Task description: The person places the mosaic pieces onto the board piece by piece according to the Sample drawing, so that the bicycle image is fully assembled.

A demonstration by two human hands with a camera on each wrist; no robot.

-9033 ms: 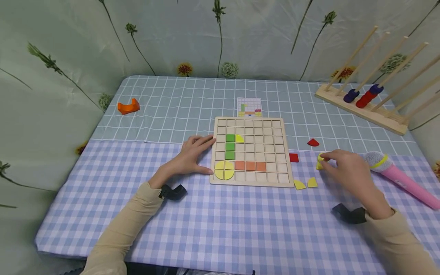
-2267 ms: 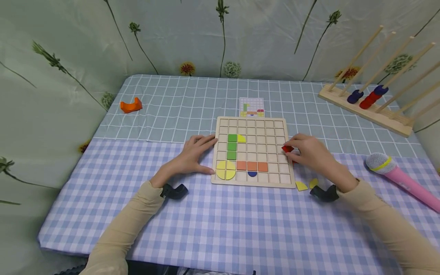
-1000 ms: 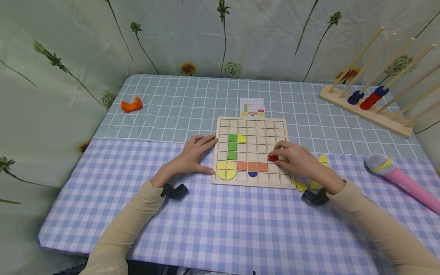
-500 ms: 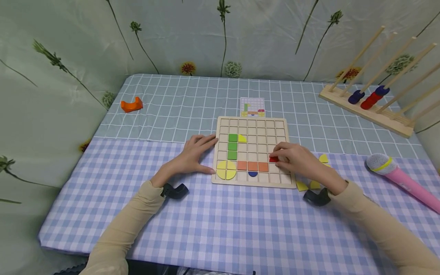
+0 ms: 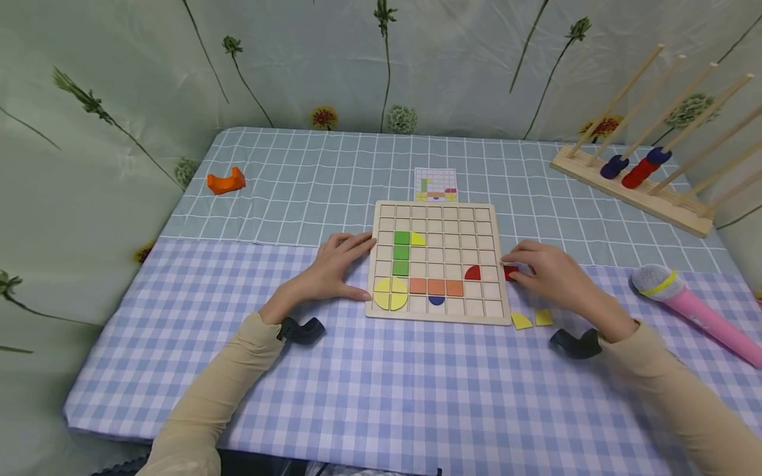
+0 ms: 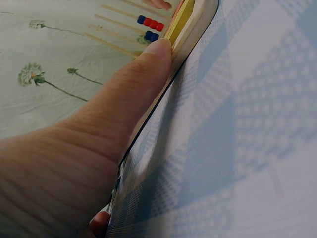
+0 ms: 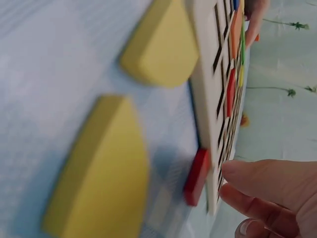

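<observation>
My left hand (image 5: 335,270) lies spread along the left edge of a wooden grid board (image 5: 452,228); in the left wrist view its thumb (image 6: 143,74) touches the board's side. On the board sit green squares (image 5: 401,252), yellow quarter circles (image 5: 390,294), orange squares (image 5: 436,287), a blue half circle (image 5: 437,300) and a red quarter circle (image 5: 473,273). My right hand (image 5: 550,274) is just beyond the right edge, thumb and forefinger close to a red square (image 5: 510,272). The right wrist view shows that red piece (image 7: 197,177) lying against the board, apart from the fingertips.
Two yellow quarter pieces (image 5: 521,321) lie off the board's lower right corner. Behind the board is a pattern card (image 5: 436,184). A pink microphone (image 5: 702,317), a wooden peg stand (image 5: 631,192) with beads and an orange holder (image 5: 226,182) stand around the table.
The blue half circle and red quarter circle have come onto the board. My right hand has let go of the red quarter and moved right to the red square. My left hand keeps its place.
</observation>
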